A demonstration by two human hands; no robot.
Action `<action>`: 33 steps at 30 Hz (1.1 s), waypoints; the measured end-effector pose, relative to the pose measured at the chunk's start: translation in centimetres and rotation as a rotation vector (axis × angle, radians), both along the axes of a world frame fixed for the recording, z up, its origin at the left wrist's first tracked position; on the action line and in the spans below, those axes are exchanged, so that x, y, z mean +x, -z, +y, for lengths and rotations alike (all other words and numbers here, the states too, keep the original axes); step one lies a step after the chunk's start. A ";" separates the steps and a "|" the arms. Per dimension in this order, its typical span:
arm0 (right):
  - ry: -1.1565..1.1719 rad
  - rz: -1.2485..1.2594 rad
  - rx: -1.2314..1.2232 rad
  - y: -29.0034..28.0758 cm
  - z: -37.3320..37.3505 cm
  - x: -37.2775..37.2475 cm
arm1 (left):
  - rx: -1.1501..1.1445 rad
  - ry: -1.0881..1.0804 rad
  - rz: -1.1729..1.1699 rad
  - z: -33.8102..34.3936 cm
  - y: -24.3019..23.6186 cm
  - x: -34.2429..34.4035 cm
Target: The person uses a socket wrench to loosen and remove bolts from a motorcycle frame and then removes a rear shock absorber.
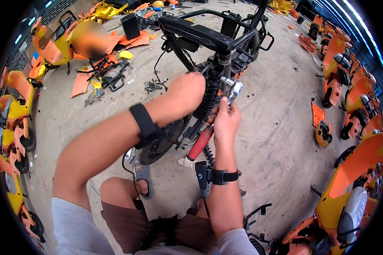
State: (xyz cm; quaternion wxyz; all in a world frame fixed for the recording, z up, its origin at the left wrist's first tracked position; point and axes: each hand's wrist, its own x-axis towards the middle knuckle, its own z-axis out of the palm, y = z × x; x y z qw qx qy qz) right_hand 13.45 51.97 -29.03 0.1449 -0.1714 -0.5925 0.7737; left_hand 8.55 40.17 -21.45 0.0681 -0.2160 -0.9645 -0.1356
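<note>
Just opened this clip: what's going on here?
A person is working on a stripped black vehicle frame. The right hand holds a silver ratchet, its socket pointing toward the frame. The left hand is beside the black coil spring; whether it holds anything is unclear. Orange-and-yellow scooters stand on both sides.
</note>
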 end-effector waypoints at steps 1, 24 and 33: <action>0.008 0.004 -0.020 -0.2 -0.3 0.0 | 0.037 -0.031 0.010 -0.3 1.5 0.2; 0.115 -0.028 0.256 2.2 0.2 -1.4 | 0.397 0.029 0.127 -4.3 2.2 0.3; -0.035 -0.097 -0.107 -0.6 -0.7 -0.6 | -0.054 0.135 -0.041 -4.0 -3.7 -1.5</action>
